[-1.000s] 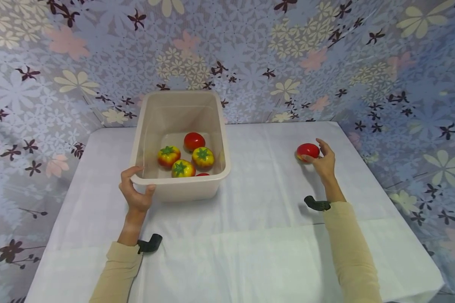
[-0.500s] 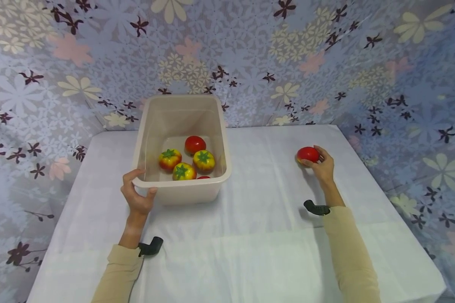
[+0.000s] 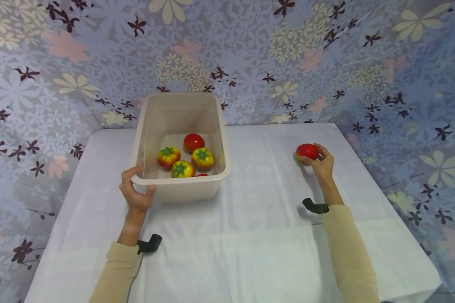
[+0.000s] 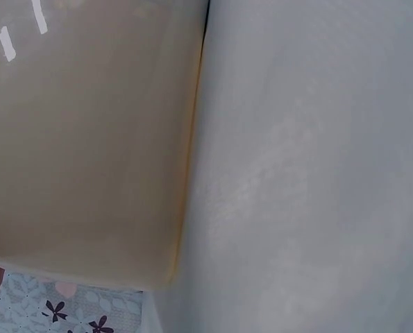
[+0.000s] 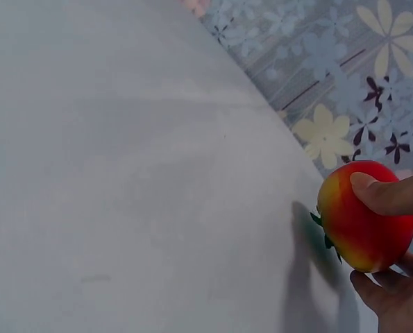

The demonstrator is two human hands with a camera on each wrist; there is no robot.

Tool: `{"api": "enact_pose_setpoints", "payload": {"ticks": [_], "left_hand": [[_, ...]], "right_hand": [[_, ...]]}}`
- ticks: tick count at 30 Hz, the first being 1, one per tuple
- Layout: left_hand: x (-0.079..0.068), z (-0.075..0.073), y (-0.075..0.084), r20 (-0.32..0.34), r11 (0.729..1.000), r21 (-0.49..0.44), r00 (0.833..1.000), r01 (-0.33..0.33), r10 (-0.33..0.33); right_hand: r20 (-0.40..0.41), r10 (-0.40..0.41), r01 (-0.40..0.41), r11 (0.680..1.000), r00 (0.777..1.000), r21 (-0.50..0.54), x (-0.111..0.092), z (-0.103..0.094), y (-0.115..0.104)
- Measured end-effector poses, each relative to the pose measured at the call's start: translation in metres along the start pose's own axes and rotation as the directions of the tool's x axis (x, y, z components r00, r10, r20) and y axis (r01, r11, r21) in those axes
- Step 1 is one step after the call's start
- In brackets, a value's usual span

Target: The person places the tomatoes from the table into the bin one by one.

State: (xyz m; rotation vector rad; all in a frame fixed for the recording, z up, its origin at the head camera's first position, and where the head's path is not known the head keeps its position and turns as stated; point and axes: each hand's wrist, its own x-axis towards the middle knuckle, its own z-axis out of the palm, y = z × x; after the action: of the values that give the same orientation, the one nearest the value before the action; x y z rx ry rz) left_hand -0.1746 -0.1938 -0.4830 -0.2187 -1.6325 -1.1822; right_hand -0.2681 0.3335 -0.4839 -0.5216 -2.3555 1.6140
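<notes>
Near the table's right side my right hand pinches a red and yellow tomato between thumb and fingers. In the right wrist view that tomato shows its green leafy top turned down toward the cloth, with the thumb pressed on its red side. My left hand grips the near left corner of a beige plastic bin. Inside the bin lie several more tomatoes, among them a red one and a yellow one. The left wrist view is mostly the bin's outer wall.
A white cloth covers the table. Flowered fabric hangs behind it and along the right side. A dark wrist mount sticks out at the left cuff, and another mount at the right cuff.
The right hand's fingers have closed in from beside the tomato and now hold it. The left hand and bin stay as they were.
</notes>
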Motion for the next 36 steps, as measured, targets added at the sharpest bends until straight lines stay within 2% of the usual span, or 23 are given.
{"api": "enact_pose_setpoints", "payload": {"ticks": [7,12,23,30,36], "left_hand": [[0.001,0.001,0.001,-0.004,1.0,-0.006,1.0,0.017,-0.017],[0.0,0.001,0.0,-0.004,1.0,-0.005,1.0,0.03,-0.03],[0.0,0.001,0.0,-0.009,1.0,0.0,1.0,0.029,-0.029],[-0.001,0.001,-0.001,-0.034,0.999,-0.032,0.999,0.014,-0.015],[0.0,0.001,-0.002,-0.026,0.999,-0.029,0.999,0.018,-0.019]], "right_hand": [[-0.004,-0.071,0.071,0.996,0.997,0.058,-0.004,0.004,-0.014],[0.001,-0.072,0.072,0.995,0.997,0.073,-0.005,0.01,-0.021],[0.07,-0.147,0.133,0.975,0.987,0.177,-0.015,0.031,-0.04],[0.139,-0.271,0.236,0.945,0.952,0.228,-0.024,0.05,-0.066],[0.187,-0.39,0.331,0.901,0.902,0.281,-0.035,0.061,-0.095]]}}
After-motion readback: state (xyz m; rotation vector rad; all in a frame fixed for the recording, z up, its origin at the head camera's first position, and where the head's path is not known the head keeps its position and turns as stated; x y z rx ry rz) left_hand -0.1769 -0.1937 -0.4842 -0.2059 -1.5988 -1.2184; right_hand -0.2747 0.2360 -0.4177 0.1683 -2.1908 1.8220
